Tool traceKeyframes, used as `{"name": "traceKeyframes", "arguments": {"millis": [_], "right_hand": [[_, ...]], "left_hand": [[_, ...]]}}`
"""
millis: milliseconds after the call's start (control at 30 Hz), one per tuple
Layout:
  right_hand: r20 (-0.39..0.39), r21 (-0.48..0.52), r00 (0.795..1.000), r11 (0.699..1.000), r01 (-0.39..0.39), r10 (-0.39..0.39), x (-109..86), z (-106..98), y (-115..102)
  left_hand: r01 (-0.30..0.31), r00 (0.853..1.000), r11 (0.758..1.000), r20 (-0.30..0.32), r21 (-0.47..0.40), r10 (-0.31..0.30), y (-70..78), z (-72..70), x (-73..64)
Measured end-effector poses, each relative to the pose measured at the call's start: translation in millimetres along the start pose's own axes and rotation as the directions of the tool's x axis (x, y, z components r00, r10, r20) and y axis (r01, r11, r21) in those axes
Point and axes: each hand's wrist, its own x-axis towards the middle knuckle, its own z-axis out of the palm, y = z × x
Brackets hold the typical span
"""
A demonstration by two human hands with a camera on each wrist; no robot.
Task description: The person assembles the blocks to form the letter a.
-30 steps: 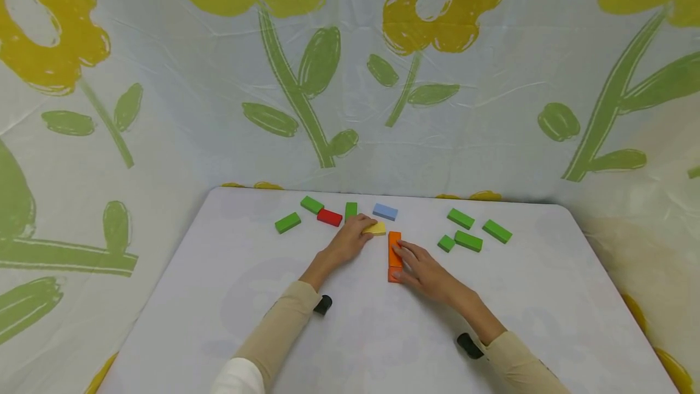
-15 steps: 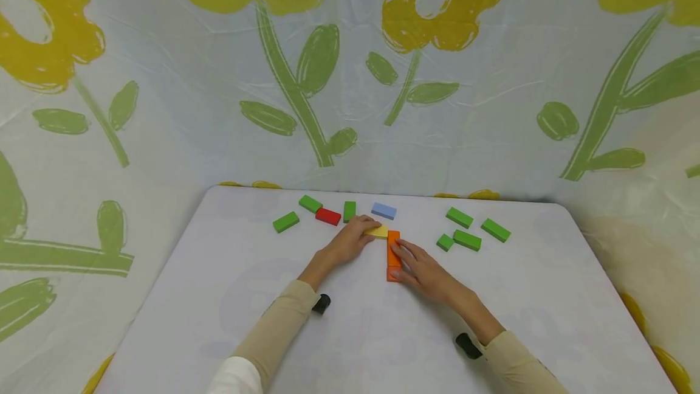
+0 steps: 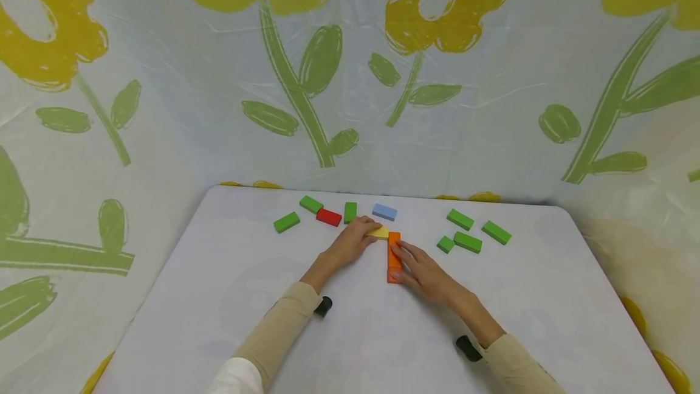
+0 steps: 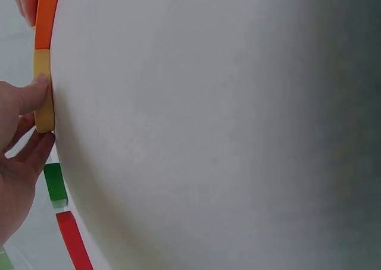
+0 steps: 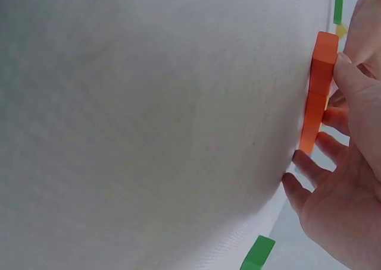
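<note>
My left hand (image 3: 352, 242) pinches a yellow block (image 3: 380, 233), the thumb on its near side and fingers at its left end. The block's right end meets the far end of a long orange block (image 3: 394, 243). A second, shorter-looking orange block (image 3: 392, 276) lines up at that block's near end. My right hand (image 3: 430, 275) lies along the right side of both orange blocks. In the right wrist view, its thumb touches the nearer orange block (image 5: 321, 74), while loosely bent fingertips touch the farther one (image 5: 313, 118). The fingers hide part of the blocks' right side.
Behind the left hand lie a green block (image 3: 350, 211), a red block (image 3: 329, 217) and a blue block (image 3: 385, 211). Two more green blocks (image 3: 287, 222) lie farther left. Several green blocks (image 3: 468, 242) lie to the right on the white table (image 3: 350, 345).
My left hand has slid the yellow block slightly right and nearer, against the far end of the long orange block. The right hand stays at the orange blocks.
</note>
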Motion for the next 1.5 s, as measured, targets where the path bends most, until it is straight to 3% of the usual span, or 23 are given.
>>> {"name": "traceKeyframes", "arguments": {"millis": [200, 333, 500, 633, 800, 933, 1167, 1500], "right_hand": [[0.017, 0.010, 1.000, 1.000, -0.018, 0.017, 1.0, 0.3, -0.4], [0.014, 0.003, 1.000, 1.000, -0.017, 0.017, 1.3, 0.9, 0.2], [0.002, 0.010, 1.000, 1.000, -0.004, 0.004, 0.3, 1.0, 0.8], [0.016, 0.019, 1.000, 1.000, -0.011, 0.011, 0.5, 1.6, 0.4], [0.027, 0.029, 0.999, 0.999, -0.022, 0.021, 0.1, 0.7, -0.2], [0.031, 0.026, 0.999, 0.999, -0.030, 0.029, -0.1, -1.1, -1.1], [0.014, 0.023, 1.000, 1.000, -0.017, 0.016, 0.0, -3.6, -4.3], [0.027, 0.029, 0.999, 0.999, -0.034, 0.033, 0.2, -2.4, -2.5]], "left_hand": [[0.017, 1.000, 0.998, 0.003, 0.056, -0.017, 0.8, -4.3, 0.7], [0.021, 0.993, 0.996, -0.114, 0.092, -0.011, -2.4, -9.9, 3.7], [0.044, 0.963, 0.981, -0.268, 0.191, 0.009, -12.3, -13.7, 10.2], [0.145, 0.945, 0.975, -0.317, 0.167, -0.086, -16.9, -16.5, 14.6], [0.258, 0.932, 0.953, -0.302, 0.161, -0.202, -17.3, -20.1, 21.0], [0.292, 0.929, 0.937, -0.290, 0.191, -0.230, -14.2, -20.4, 25.8], [0.266, 0.932, 0.941, -0.305, 0.209, -0.195, -6.5, -20.0, 26.7], [0.206, 0.941, 0.973, -0.292, 0.101, -0.169, -6.2, -18.3, 22.1]]}}
